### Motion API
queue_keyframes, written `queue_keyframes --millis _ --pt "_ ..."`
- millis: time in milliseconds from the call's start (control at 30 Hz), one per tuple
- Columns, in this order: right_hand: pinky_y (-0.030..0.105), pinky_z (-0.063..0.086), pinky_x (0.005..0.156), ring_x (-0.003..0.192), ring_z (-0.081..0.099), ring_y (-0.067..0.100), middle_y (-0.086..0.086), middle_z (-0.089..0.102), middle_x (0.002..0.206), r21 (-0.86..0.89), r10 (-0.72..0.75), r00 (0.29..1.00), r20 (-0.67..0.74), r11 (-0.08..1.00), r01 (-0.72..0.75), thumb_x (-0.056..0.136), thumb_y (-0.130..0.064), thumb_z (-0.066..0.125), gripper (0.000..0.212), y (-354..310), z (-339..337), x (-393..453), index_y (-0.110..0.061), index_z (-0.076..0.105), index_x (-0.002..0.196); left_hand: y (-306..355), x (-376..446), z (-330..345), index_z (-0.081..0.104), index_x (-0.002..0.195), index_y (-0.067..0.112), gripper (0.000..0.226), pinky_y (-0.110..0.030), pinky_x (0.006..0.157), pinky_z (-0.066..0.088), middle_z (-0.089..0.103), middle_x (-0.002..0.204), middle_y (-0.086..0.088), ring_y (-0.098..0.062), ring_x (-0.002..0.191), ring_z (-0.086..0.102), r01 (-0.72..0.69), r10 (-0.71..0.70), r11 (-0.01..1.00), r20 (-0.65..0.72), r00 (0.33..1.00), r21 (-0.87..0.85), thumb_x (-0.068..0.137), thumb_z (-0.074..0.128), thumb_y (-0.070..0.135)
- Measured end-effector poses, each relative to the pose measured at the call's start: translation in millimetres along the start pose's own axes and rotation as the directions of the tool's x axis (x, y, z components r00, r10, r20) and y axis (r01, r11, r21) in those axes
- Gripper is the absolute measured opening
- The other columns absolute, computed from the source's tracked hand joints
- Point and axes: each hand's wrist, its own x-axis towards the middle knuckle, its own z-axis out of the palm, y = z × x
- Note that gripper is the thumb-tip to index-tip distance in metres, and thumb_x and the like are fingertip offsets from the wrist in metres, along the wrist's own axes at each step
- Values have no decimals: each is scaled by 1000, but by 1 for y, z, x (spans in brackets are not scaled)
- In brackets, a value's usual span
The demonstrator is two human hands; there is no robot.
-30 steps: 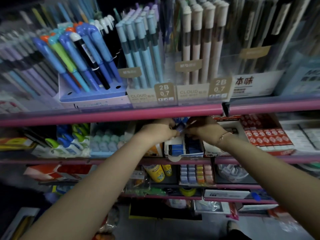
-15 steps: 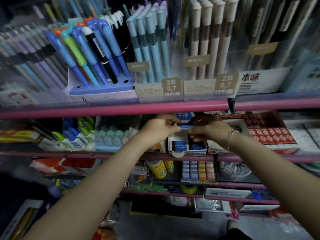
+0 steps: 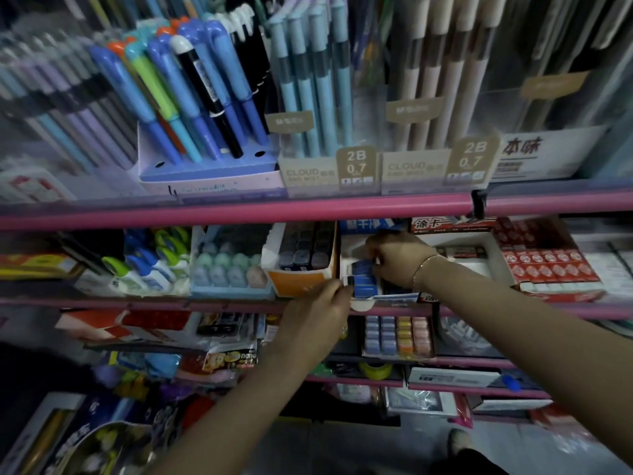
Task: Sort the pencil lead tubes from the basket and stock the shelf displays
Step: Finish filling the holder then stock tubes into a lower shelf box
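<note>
Hands apart now: left hand (image 3: 317, 311) lower, right hand (image 3: 397, 258) in display box (image 3: 387, 298).

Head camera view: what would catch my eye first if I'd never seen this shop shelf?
Probably the bright pink shelf rails that cross the whole view. On the top shelf stands a crowd of blue pens. Under the upper rail, both hands meet at a white display box of small blue packs: the right hand reaches in from above, while the left hand is at its front edge.
</note>
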Motion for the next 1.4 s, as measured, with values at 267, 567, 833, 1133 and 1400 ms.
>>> queue_keyframes --millis 267,567,833,1133,1400 --pt "31 42 99 112 54 25 5 59 121 18 0 996 89 1000 -2 85 -15 58 29 -8 11 0 -23 62 113 4 -1 10 71 99 11 19 -31 39 48 61 95 -3 -23 59 61 168 -164 975 41 986 -148 80 72 15" --pt "29 42 92 113 55 28 10 61 124 -62 3 1000 32 998 -1 87 -11 51 37 23 -11 -7 -18 62 122 26 25 -8 54 128 1 52 -36 86 51 52 133 -15 -29 122 50 21 -8 990 87 996 -141 76 61 -2" --pt "33 41 101 119 50 23 2 57 128 -346 -91 992 85 931 115 92 -28 45 32 19 6 -23 -22 57 121 36 66 4 53 122 2 36 -36 73 39 54 117 -16 -33 105 52 132 -95 987 316 944 -96 88 45 -2" --pt "33 42 95 120 51 29 10 55 131 -290 -127 983 130 944 160 89 -10 50 37 18 -18 -42 -12 55 126 38 78 4 62 87 8 15 -36 62 48 62 88 -12 -24 73 55 266 -196 939 298 934 -216 85 48 3" --pt "39 51 82 98 64 31 11 69 108 374 88 940 -331 926 45 87 -14 52 29 96 -64 -142 -16 68 111 121 111 -22 66 99 16 18 -32 53 43 66 82 -10 -30 67 58 377 -393 885 -2 920 -273 91 50 16"
